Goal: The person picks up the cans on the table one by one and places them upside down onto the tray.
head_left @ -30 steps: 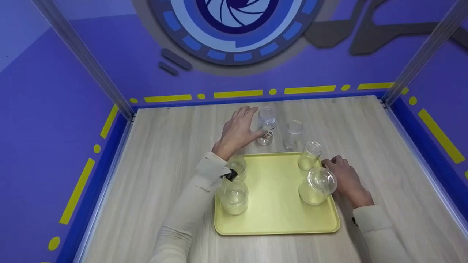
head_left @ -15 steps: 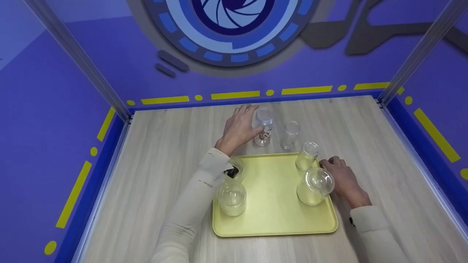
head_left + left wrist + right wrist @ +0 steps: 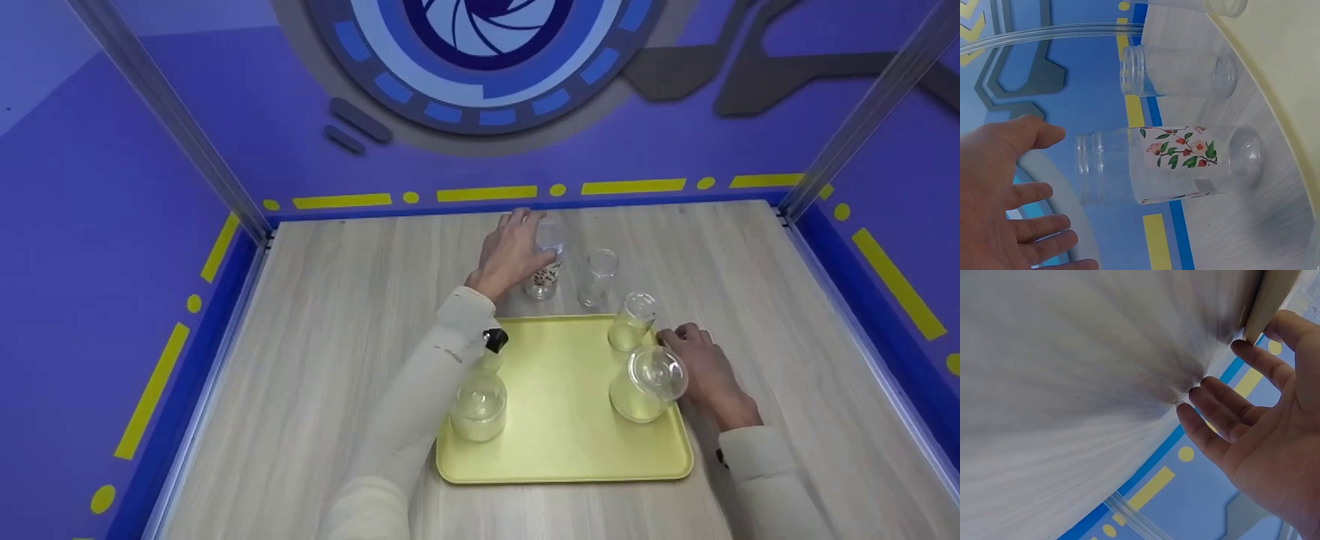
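My left hand [image 3: 516,251] reaches to the left side of a clear jar printed with flowers [image 3: 1176,160], which stands upright behind the tray. In the left wrist view the thumb and fingers are spread beside the jar's threaded mouth, with a gap visible. My right hand [image 3: 703,367] is at the right edge of a yellow tray [image 3: 559,412]; in the right wrist view its thumb and index finger pinch the rim [image 3: 1268,304]. A slim clear jar [image 3: 598,279] stands right of the printed one.
On the tray's right side stand a narrow clear jar [image 3: 632,324] and a wide clear jar [image 3: 646,388]. Another wide jar [image 3: 480,409] stands front left, and one behind it is mostly hidden by my left sleeve [image 3: 427,390]. Blue panels [image 3: 225,135] enclose the table's back and sides.
My left hand has moved a little right, closer to the printed jar, and now covers part of its upper half. The right hand stays at the tray's edge.
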The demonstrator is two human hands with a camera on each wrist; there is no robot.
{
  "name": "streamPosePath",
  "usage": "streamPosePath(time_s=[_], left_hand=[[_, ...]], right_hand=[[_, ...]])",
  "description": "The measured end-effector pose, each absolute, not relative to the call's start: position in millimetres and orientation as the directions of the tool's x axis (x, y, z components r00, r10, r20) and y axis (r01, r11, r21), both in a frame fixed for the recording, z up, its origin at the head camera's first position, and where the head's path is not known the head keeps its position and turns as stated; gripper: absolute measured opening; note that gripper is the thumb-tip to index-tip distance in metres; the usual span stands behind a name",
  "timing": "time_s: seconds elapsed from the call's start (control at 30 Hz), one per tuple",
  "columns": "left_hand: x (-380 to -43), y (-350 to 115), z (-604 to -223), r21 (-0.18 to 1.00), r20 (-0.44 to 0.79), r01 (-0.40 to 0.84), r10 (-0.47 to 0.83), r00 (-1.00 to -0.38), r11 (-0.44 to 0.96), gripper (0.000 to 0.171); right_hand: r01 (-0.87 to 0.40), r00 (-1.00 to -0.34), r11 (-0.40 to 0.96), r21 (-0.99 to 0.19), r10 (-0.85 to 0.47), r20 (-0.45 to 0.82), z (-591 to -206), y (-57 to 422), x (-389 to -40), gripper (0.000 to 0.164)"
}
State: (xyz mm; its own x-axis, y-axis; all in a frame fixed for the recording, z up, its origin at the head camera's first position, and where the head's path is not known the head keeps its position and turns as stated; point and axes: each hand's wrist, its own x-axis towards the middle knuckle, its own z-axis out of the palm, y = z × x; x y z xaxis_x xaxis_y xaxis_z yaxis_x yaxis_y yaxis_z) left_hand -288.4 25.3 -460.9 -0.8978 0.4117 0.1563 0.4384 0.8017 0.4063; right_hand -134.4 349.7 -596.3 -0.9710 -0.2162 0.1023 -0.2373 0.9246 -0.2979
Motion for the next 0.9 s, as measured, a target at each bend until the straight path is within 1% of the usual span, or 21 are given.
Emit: streamPosePath(time_s=[0.33,0.57,0.73,0.9], left_hand=[[-296.9,41.1,-467.0,0.309,0.097,0.400,0.390,-0.916,0.863,0.074],[-296.8,48.3,-469.3,0.326,0.096,0.410,0.401,-0.911,0.852,0.073],[-295.5,53.6,-469.1,0.342,0.103,0.412,0.402,-0.910,0.845,0.066],[-294.2,57.2,-469.5,0.350,0.094,0.398,0.391,-0.916,0.848,0.061]], right_hand=[[-0.237,-0.971,0.924,-0.299,-0.213,0.111,-596.9,349.4,-132.4,0.038],[-0.237,-0.970,0.923,-0.302,-0.212,0.116,-597.2,350.4,-132.1,0.039],[-0.233,-0.972,0.923,-0.307,-0.206,0.118,-598.7,351.3,-131.9,0.040],[-0.209,-0.978,0.926,-0.314,-0.193,0.081,-597.3,349.9,-130.6,0.038]])
